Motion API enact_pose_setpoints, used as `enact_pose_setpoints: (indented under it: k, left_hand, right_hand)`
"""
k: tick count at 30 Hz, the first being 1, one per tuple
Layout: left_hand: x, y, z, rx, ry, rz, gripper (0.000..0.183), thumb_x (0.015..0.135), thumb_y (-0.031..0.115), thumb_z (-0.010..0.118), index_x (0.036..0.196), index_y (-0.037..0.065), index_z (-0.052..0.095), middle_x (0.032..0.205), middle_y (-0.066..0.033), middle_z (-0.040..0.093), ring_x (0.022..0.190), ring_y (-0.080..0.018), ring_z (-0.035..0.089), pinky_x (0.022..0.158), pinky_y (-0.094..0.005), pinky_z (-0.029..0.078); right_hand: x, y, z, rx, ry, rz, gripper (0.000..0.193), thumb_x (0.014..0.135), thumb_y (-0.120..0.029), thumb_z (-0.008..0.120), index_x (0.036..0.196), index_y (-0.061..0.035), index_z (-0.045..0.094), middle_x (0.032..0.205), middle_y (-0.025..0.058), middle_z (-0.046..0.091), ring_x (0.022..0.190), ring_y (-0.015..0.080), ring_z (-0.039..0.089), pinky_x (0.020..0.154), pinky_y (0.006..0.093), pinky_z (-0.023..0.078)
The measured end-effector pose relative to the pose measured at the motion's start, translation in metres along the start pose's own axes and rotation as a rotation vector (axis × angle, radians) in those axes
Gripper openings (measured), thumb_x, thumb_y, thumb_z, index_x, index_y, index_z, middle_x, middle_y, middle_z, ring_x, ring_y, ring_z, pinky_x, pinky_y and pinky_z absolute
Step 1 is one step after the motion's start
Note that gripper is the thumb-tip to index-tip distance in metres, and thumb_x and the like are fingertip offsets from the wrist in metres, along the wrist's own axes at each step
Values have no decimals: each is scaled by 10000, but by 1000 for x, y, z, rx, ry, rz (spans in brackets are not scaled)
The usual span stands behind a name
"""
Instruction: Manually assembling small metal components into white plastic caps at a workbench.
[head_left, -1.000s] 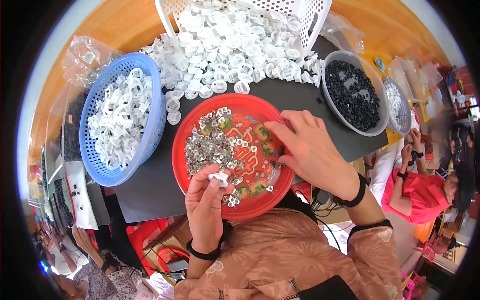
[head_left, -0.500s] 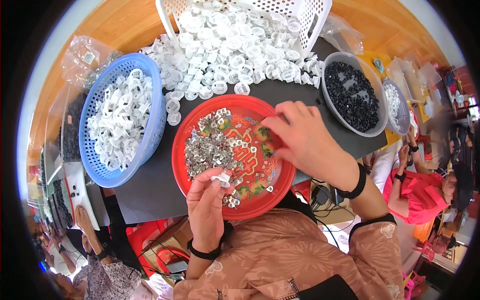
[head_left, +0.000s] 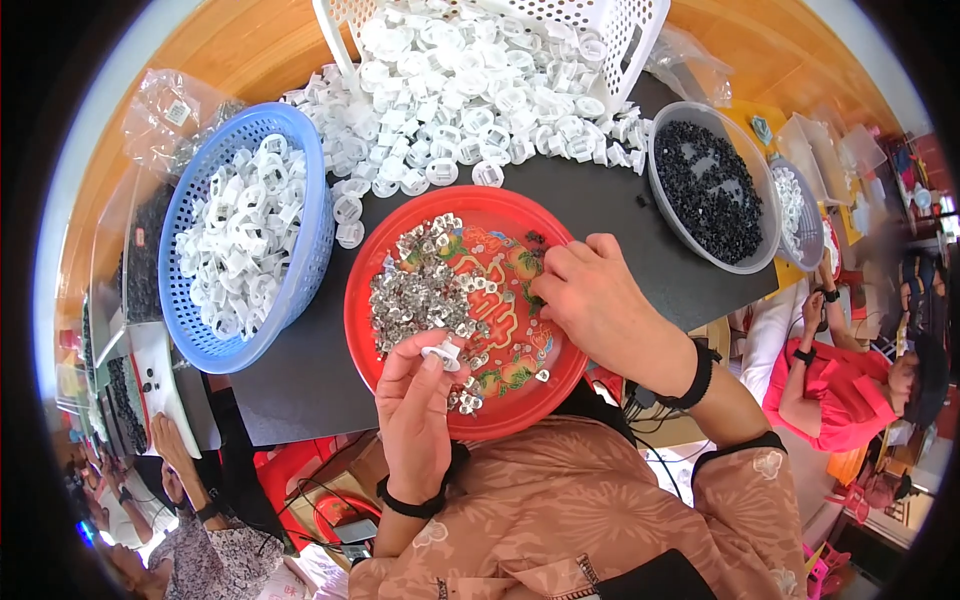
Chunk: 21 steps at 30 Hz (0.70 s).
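My left hand (head_left: 412, 405) is closed in a pinch on a small white plastic part (head_left: 443, 353), held over the near left of a red round tray (head_left: 362, 300). A heap of small shiny metal pieces (head_left: 415, 290) covers the tray's left side, and a few lie scattered to the right. My right hand (head_left: 600, 305) is over the tray's right rim, its fingers bent together and pointing inward over the patterned bottom. Whatever its fingertips hold, if anything, is hidden. Just beyond them lies a little cluster of black bits (head_left: 535, 239) on the tray.
A blue basket (head_left: 325, 240) of white parts stands left. Behind the tray, white parts (head_left: 440, 110) spill from a white perforated basket (head_left: 640, 50). To the right is a bowl (head_left: 660, 180) of small black pieces. Co-workers sit at left and in red (head_left: 835, 390) at right.
My right hand has moved down and inward, its fingers now drawn together. The black bits on the tray have come into sight. My left hand stays nearly still with the white part.
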<state>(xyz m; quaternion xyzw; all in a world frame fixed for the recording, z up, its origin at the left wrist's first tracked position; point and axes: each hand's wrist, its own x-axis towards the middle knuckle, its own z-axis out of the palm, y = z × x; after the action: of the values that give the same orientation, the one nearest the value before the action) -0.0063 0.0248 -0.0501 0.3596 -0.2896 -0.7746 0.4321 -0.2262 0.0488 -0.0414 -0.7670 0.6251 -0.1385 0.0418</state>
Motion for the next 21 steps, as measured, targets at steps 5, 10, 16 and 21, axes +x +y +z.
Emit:
enact_pose_setpoints:
  k: [5, 10, 16, 21]
  left_hand:
    - [1, -1, 1, 51, -16, 49, 132, 946, 109, 526, 1040, 20, 551, 1061, -125, 608, 789, -114, 561, 702, -241, 472]
    - [-2, 1, 6, 133, -54, 22, 90, 935, 90, 529, 1001, 38, 561, 1014, -90, 628, 720, -60, 519, 632, -205, 426]
    - [-5, 5, 19, 324, -77, -18, 162, 926, 77, 570, 1075, 21, 595, 881, 16, 586, 727, -16, 495, 608, -166, 388]
    - [-4, 2, 17, 299, -74, 10, 147, 922, 66, 580, 1055, 10, 605, 896, 16, 585, 738, -13, 497, 615, -165, 399]
  right_hand:
    - [-2, -1, 2, -52, -11, -35, 123, 712, -106, 656, 818, -55, 623, 772, 67, 526, 782, 221, 550, 846, 385, 361]
    - [-1, 0, 3, -32, -11, -47, 119, 713, -85, 654, 826, -67, 623, 762, 58, 542, 767, 210, 561, 847, 381, 365]
    - [6, -26, -19, 252, 202, -188, 125, 723, -79, 668, 819, -78, 588, 727, 37, 493, 686, 198, 513, 776, 368, 354]
    - [9, -32, -24, 405, 219, -213, 152, 768, -60, 672, 908, -75, 614, 759, 17, 527, 700, 185, 517, 742, 347, 343]
